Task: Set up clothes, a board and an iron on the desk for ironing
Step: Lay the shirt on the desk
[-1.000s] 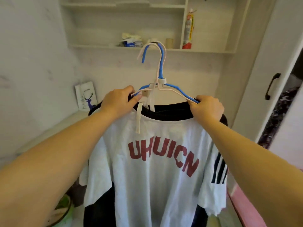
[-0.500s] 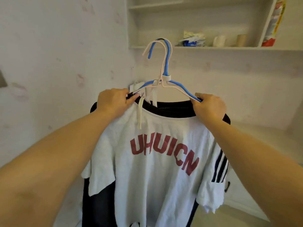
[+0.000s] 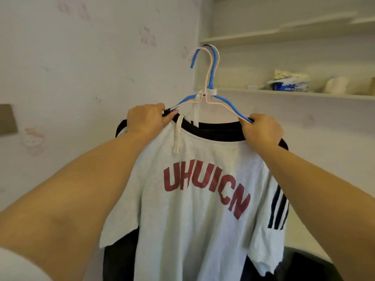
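Observation:
I hold up a white T-shirt (image 3: 194,216) with red letters and black sleeve stripes, hanging in front of a dark garment (image 3: 219,131). Both hang on a blue hanger (image 3: 211,78) paired with a pale pink one. My left hand (image 3: 148,118) grips the left shoulder of the clothes and hangers. My right hand (image 3: 261,129) grips the right end of the hangers and the collar. A white strap (image 3: 177,134) dangles from the neckline. No board or iron is in view.
A pale wall with faint pink prints (image 3: 81,67) fills the left. Shelves (image 3: 294,94) at the upper right hold a tissue packet (image 3: 288,84) and a white roll (image 3: 336,85). A pale desk edge (image 3: 308,250) shows at the lower right.
The view has swung left: the shelves slid to the right and the bare wall now fills the left. Both hands keep the same grip on the hangers and clothes.

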